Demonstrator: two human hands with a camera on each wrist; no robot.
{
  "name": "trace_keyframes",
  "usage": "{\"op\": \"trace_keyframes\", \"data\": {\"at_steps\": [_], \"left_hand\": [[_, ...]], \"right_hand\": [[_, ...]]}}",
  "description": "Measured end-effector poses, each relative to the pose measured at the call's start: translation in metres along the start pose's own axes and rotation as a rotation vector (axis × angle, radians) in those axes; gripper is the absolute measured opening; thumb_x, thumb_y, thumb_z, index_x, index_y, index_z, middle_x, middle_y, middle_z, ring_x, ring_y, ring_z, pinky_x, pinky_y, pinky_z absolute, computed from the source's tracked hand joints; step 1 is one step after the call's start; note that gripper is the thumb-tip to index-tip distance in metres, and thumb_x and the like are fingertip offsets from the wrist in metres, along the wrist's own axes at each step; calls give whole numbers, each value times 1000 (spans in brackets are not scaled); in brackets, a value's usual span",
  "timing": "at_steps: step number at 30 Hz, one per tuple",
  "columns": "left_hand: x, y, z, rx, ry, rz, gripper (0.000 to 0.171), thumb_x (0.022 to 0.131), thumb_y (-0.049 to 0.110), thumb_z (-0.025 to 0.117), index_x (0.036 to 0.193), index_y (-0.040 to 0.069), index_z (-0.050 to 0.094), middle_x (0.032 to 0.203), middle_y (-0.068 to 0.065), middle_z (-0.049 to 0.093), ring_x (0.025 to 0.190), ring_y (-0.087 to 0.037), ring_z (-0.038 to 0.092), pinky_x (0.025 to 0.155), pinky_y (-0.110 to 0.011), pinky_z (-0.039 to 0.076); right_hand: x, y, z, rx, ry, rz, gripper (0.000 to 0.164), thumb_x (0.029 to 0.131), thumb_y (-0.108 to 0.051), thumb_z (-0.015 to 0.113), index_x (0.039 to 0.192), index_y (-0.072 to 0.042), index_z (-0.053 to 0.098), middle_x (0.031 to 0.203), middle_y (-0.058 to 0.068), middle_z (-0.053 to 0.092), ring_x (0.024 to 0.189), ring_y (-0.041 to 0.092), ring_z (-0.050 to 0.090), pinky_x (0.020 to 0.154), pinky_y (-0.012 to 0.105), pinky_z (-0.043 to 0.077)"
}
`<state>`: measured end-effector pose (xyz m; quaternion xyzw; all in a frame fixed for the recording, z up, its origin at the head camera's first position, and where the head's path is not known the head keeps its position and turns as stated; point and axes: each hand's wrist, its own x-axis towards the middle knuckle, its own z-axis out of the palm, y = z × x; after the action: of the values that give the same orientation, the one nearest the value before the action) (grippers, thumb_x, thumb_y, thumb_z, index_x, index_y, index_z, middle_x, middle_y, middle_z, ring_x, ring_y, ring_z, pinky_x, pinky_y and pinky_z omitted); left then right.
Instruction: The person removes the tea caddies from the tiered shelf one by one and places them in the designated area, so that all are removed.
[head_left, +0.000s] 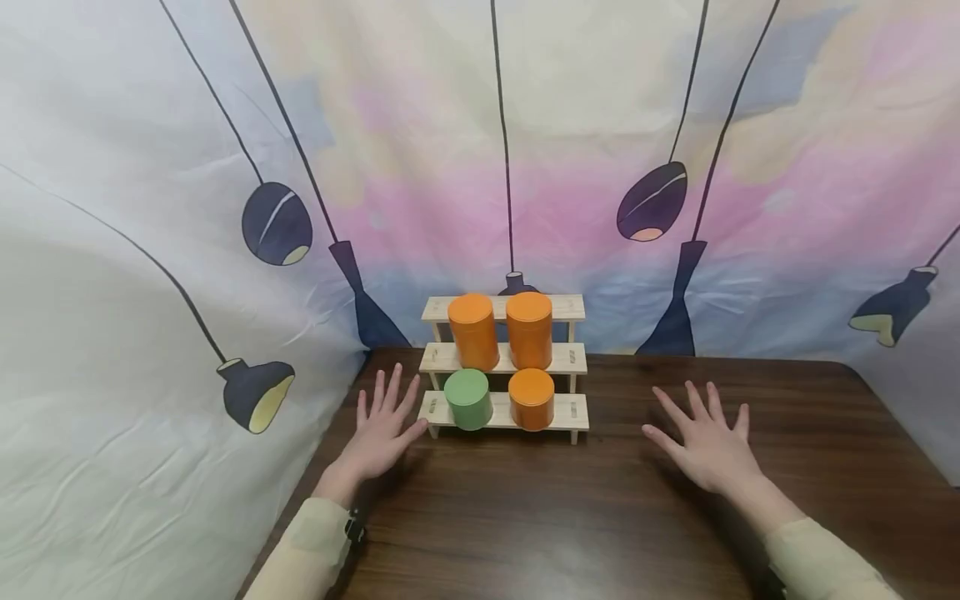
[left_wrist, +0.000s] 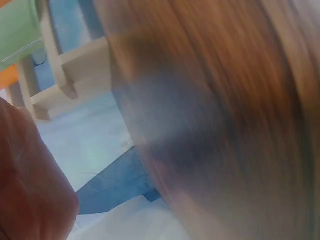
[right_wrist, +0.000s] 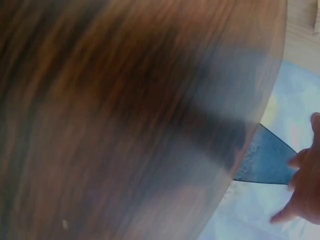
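A three-tier wooden rack (head_left: 502,357) stands near the back of the table. On its lowest step are a short green canister (head_left: 468,400) at the left and a short orange canister (head_left: 532,400) at the right. Two tall orange canisters, a left one (head_left: 474,332) and a right one (head_left: 529,332), stand side by side on the middle step. My left hand (head_left: 382,437) is spread just left of the rack, its thumb close to the lowest step. Well to the right of the rack, my right hand (head_left: 708,450) spreads its fingers and holds nothing.
The dark wooden table (head_left: 525,517) reaches back to a cloth backdrop (head_left: 585,125) printed with hanging lamps. Another stretch of pale cloth (head_left: 112,333) runs along the table's left edge. A dark band (head_left: 355,527) sits at the left wrist.
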<state>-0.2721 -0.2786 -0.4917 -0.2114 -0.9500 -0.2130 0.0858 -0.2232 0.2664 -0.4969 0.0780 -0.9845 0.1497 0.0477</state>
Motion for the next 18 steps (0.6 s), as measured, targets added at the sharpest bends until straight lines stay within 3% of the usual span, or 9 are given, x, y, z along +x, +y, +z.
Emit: {"op": "trace_keyframes", "data": {"at_steps": [4, 6, 8, 11, 12, 15, 18], "left_hand": [[-1, 7, 1, -192, 51, -62, 71, 115, 42, 44, 174, 19, 13, 180, -10, -5, 163, -38, -12, 122, -77, 0], [-1, 11, 2, -308, 84, -98, 69, 116, 41, 43, 173, 16, 16, 180, -12, 5, 164, -39, -1, 125, -73, 7], [0, 16, 4, -417, 128, -148, 67, 116, 43, 44, 172, 12, 24, 178, -13, 18, 163, -38, 12, 127, -66, 15], [2, 22, 6, -548, 202, -248, 64, 114, 42, 51, 167, 9, 38, 171, -13, 37, 157, -35, 33, 126, -57, 28], [3, 24, 8, -601, 227, -294, 62, 113, 40, 53, 165, 8, 42, 167, -13, 43, 155, -35, 38, 124, -55, 33], [7, 29, 15, -798, 280, -442, 57, 112, 32, 59, 161, 6, 48, 160, -16, 52, 148, -34, 48, 119, -54, 42], [13, 32, 24, -987, 313, -561, 55, 112, 25, 59, 160, 1, 47, 160, -21, 51, 146, -36, 50, 117, -55, 44]], "right_hand": [[-2, -5, -4, 102, 26, -13, 71, 108, -57, 57, 158, -7, 52, 157, 37, 45, 146, 61, 36, 108, 83, 31], [-5, -9, -6, 176, 49, -2, 66, 109, -53, 57, 154, -5, 57, 141, 35, 61, 128, 57, 57, 99, 75, 47], [-8, -13, -7, 273, 67, 34, 65, 109, -53, 57, 155, -6, 57, 114, 30, 72, 98, 50, 68, 86, 64, 55], [-10, -20, -7, 403, 124, 74, 64, 110, -54, 55, 154, -8, 58, 107, 25, 75, 87, 42, 68, 79, 51, 52], [-11, -24, -7, 454, 133, 88, 63, 110, -53, 55, 154, -9, 58, 109, 24, 75, 90, 41, 67, 80, 49, 50], [-10, -36, -7, 568, 178, 102, 57, 111, -48, 57, 152, -9, 61, 141, 21, 68, 126, 40, 64, 95, 50, 50], [-3, -54, -7, 680, 177, 119, 55, 111, -45, 57, 152, -9, 60, 144, 18, 66, 133, 37, 61, 102, 42, 49]]}}
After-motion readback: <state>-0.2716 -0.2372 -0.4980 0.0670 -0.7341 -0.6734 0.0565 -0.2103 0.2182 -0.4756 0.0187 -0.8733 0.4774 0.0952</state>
